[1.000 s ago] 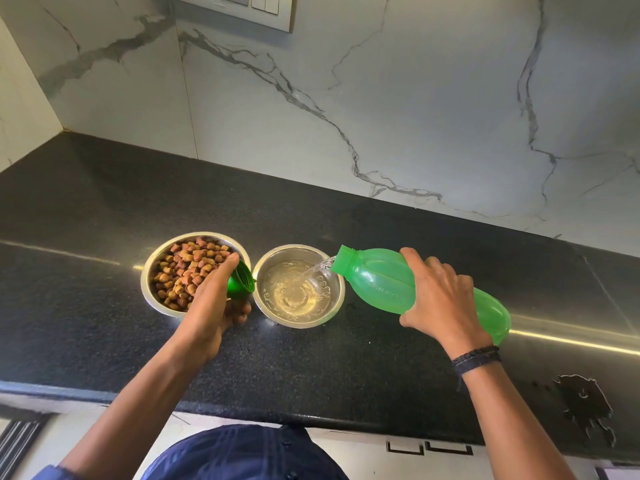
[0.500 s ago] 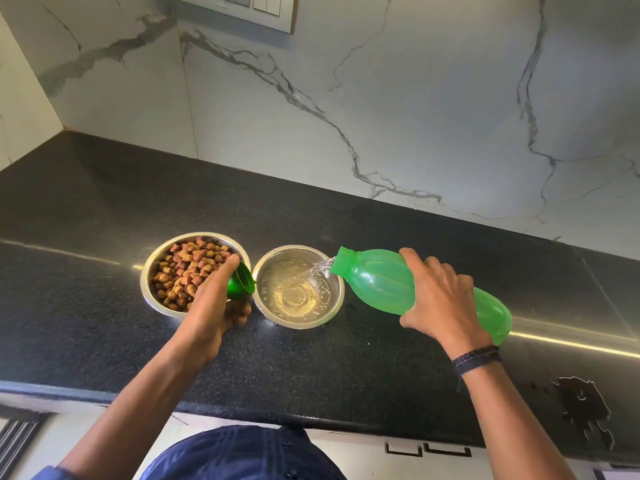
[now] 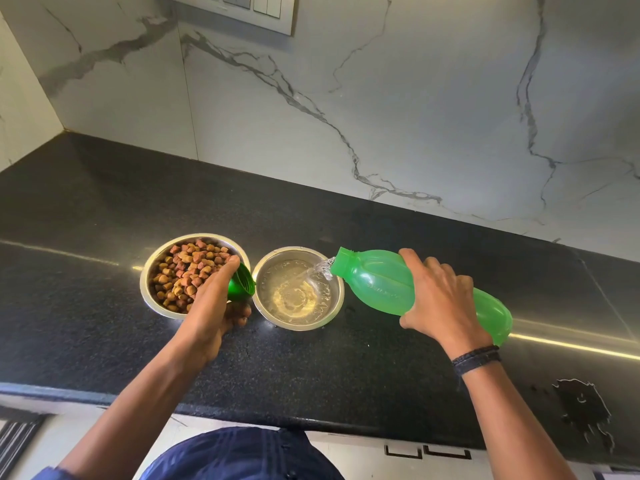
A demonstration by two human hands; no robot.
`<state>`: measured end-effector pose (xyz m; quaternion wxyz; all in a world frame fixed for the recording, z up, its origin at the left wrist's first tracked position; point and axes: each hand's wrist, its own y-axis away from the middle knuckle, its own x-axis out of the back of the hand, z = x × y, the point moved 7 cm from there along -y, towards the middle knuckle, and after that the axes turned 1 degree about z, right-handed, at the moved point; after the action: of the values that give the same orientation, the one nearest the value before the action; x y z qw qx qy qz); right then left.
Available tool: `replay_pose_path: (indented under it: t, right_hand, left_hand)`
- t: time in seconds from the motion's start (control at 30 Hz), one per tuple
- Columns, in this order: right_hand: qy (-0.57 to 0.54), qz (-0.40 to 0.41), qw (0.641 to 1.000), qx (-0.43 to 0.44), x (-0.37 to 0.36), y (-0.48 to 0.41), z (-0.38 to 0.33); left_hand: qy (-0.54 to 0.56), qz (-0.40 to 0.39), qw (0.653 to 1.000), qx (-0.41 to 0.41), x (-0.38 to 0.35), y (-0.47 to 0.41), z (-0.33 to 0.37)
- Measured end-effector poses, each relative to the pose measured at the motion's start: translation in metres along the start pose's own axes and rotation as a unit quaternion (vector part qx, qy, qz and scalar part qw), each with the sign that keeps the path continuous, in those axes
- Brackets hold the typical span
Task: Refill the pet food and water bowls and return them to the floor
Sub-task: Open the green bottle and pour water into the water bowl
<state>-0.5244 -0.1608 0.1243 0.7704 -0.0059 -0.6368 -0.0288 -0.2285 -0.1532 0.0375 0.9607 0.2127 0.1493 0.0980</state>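
Both bowls sit on the black counter [image 3: 86,209] so I can fill them. My right hand [image 3: 438,299] wraps the green bottle [image 3: 384,285], tipped to pour into the water bowl [image 3: 298,323]. The food bowl [image 3: 147,271] is full. My left hand [image 3: 211,306] pinches the cap [image 3: 240,285], keeping it ready.

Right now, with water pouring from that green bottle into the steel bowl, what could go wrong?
1. The stream from the green plastic bottle, held tilted in the right hand, lands near the rim of the steel water bowl; it could splash onto the black counter.
2. The left hand, holding the green cap, sits against the steel bowl of brown kibble and might nudge it.
3. A full bowl may slosh when carried to the floor.
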Motion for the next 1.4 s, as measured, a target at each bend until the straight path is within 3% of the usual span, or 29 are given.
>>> replay_pose_path:
  t: [1.4]
  right_hand:
    - [0.015, -0.005, 1.0, 0.009, 0.0025, -0.0089, -0.0006]
  left_hand:
    - [0.008, 0.003, 1.0, 0.002, 0.0009, -0.0059, -0.0033]
